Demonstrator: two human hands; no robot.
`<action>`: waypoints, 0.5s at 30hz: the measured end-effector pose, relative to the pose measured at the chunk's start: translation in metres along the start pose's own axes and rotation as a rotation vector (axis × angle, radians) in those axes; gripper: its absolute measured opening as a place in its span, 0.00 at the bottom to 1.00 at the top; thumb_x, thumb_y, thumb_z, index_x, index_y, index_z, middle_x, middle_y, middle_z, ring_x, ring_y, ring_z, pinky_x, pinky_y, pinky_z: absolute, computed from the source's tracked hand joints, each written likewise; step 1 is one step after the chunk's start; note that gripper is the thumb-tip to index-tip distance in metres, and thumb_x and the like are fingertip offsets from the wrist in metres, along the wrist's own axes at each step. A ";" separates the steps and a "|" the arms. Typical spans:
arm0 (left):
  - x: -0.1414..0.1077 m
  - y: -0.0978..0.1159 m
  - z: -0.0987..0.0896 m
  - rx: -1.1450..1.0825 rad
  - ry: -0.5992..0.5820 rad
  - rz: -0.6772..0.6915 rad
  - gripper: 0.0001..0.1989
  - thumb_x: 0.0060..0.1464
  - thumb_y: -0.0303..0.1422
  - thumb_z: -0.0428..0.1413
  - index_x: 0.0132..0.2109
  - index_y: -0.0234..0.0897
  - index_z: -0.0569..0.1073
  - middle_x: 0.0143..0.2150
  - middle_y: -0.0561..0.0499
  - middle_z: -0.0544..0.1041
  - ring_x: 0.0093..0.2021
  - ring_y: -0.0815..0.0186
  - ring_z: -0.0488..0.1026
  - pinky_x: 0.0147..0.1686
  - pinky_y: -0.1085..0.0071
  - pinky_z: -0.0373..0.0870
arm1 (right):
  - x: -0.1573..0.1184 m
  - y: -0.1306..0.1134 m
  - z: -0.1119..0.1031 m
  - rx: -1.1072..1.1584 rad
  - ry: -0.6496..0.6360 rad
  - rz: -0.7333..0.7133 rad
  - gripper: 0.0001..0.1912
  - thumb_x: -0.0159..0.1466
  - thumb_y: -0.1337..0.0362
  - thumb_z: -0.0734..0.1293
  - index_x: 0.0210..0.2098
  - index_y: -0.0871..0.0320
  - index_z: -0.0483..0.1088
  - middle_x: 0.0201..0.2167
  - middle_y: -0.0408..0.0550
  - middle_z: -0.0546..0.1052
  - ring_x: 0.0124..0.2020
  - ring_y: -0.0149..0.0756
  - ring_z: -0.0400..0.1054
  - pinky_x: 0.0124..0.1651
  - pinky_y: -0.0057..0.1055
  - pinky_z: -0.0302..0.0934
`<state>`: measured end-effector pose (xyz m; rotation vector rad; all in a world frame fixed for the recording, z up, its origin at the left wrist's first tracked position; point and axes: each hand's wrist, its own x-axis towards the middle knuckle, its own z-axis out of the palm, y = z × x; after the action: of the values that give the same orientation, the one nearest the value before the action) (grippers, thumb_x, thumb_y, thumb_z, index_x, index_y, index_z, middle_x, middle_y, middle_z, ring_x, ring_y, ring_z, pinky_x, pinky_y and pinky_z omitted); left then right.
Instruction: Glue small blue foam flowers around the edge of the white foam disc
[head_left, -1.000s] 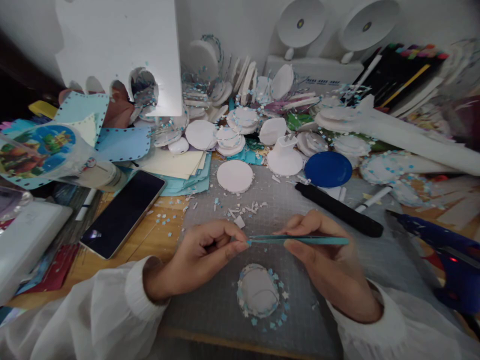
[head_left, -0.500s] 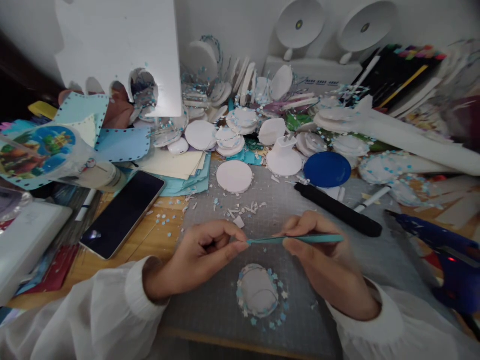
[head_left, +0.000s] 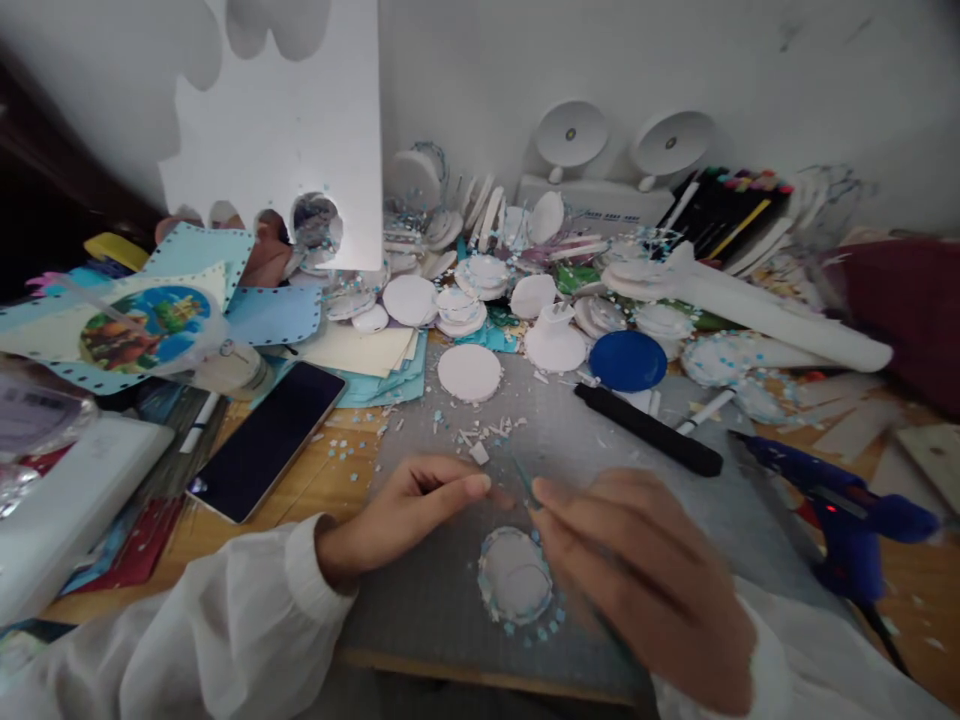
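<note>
Right hand point(head_left: 645, 585): I am clamping slim teal tweezers point(head_left: 526, 483) between thumb and fingers; the hand is blurring with motion.
Tweezers: half a second ago they were lying level and meeting my left fingertips; now they are slanting, tips pointing away from me, clear of that hand.
Left hand point(head_left: 401, 515): it is staying near the same place, thumb reaching forward; I cannot tell whether the fingers are pinching anything.
Work: I judge that the tip-to-finger contact is breaking off and that I am re-holding the tool more like a pen.
Star-edged disc point(head_left: 519, 575): it is lying flat on the grey mat point(head_left: 439, 605), between my hands and nearer my body, with blue and white stars ringing it.
White base point(head_left: 585, 200): it is carrying a row of dark print, too small for reading.
Clear packet point(head_left: 41, 415): it is showing a printed block, also illegible.
Cup point(head_left: 150, 325): it is wearing a colourful picture; no brand is reading clearly.
Phone point(head_left: 266, 440): its dark screen is showing no legible words.
</note>
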<state>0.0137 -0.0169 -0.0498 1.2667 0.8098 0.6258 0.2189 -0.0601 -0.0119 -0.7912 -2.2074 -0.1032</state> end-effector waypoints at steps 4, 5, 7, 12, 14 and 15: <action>-0.001 -0.005 -0.002 -0.183 -0.126 -0.058 0.27 0.55 0.47 0.55 0.18 0.34 0.60 0.17 0.58 0.54 0.20 0.74 0.49 0.22 0.73 0.46 | 0.011 -0.017 0.005 -0.200 -0.095 -0.231 0.15 0.63 0.74 0.57 0.31 0.62 0.75 0.34 0.57 0.81 0.32 0.39 0.71 0.36 0.36 0.66; -0.001 -0.005 -0.002 -0.205 -0.125 -0.068 0.27 0.55 0.45 0.56 0.17 0.34 0.58 0.17 0.58 0.54 0.20 0.74 0.48 0.22 0.73 0.46 | 0.012 -0.019 0.009 -0.218 -0.105 -0.224 0.15 0.64 0.74 0.57 0.31 0.63 0.75 0.33 0.57 0.81 0.31 0.39 0.71 0.35 0.36 0.66; -0.001 -0.006 0.000 -0.246 -0.098 -0.086 0.25 0.55 0.43 0.56 0.18 0.34 0.58 0.18 0.58 0.54 0.20 0.74 0.48 0.21 0.73 0.46 | 0.012 -0.023 0.016 -0.254 -0.095 -0.171 0.15 0.64 0.74 0.57 0.32 0.64 0.75 0.33 0.57 0.81 0.30 0.39 0.71 0.35 0.36 0.66; 0.000 -0.008 0.005 -0.327 -0.029 -0.119 0.21 0.51 0.40 0.57 0.19 0.34 0.60 0.17 0.59 0.55 0.20 0.75 0.48 0.21 0.74 0.46 | 0.004 -0.030 0.019 -0.205 -0.131 -0.029 0.13 0.65 0.74 0.58 0.40 0.66 0.74 0.40 0.55 0.80 0.35 0.40 0.71 0.38 0.36 0.68; 0.002 -0.007 0.004 -0.306 0.041 -0.099 0.18 0.49 0.39 0.58 0.19 0.33 0.64 0.16 0.58 0.56 0.19 0.75 0.50 0.21 0.74 0.46 | -0.006 -0.030 0.010 -0.139 -0.144 0.046 0.14 0.64 0.74 0.58 0.45 0.64 0.72 0.43 0.54 0.79 0.39 0.40 0.72 0.41 0.36 0.68; 0.002 -0.006 0.002 -0.288 0.082 -0.091 0.16 0.48 0.39 0.58 0.20 0.33 0.67 0.16 0.58 0.57 0.19 0.74 0.50 0.20 0.74 0.45 | -0.015 -0.029 0.002 -0.137 -0.125 0.101 0.15 0.63 0.74 0.59 0.48 0.62 0.70 0.44 0.53 0.79 0.41 0.40 0.72 0.42 0.37 0.68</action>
<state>0.0169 -0.0177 -0.0558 0.9430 0.8080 0.6975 0.2087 -0.0900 -0.0187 -1.0073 -2.2918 -0.1600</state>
